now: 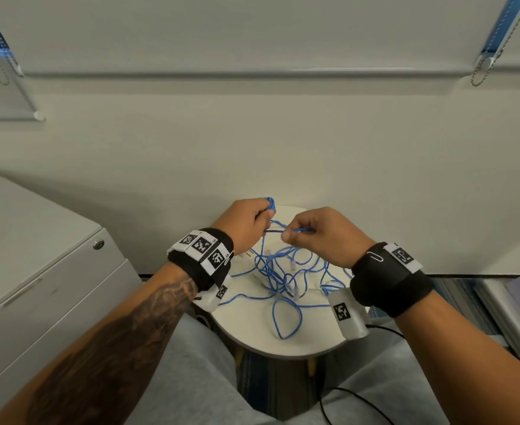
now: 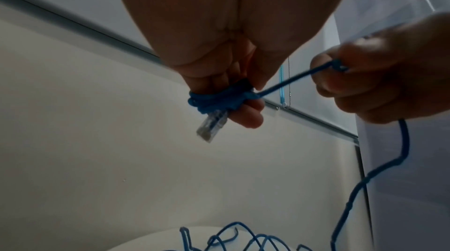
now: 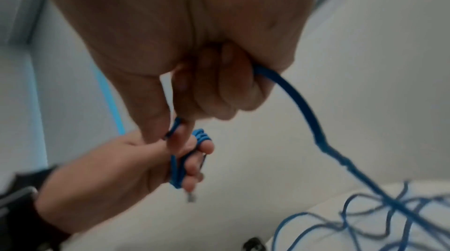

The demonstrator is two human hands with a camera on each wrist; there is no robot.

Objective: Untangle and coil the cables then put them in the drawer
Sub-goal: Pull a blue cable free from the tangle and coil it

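Thin blue network cables (image 1: 286,277) lie tangled on a small round white table (image 1: 252,329). Above it my left hand (image 1: 251,223) has several turns of one blue cable (image 2: 214,102) wound round its fingers, and a clear plug (image 2: 212,126) sticks out below the wraps. My right hand (image 1: 317,233) pinches the same cable (image 3: 299,105) a short way from the coil (image 3: 201,137); the strand runs taut between the hands, then drops from the right fist to the tangle (image 3: 365,222). The drawer's white cabinet (image 1: 47,280) stands at my left, closed.
A pale wall stands close behind the table. Window blinds with bead chains (image 1: 482,69) hang above. A black cord (image 1: 360,400) trails on the floor by my right knee. Striped carpet shows under the table.
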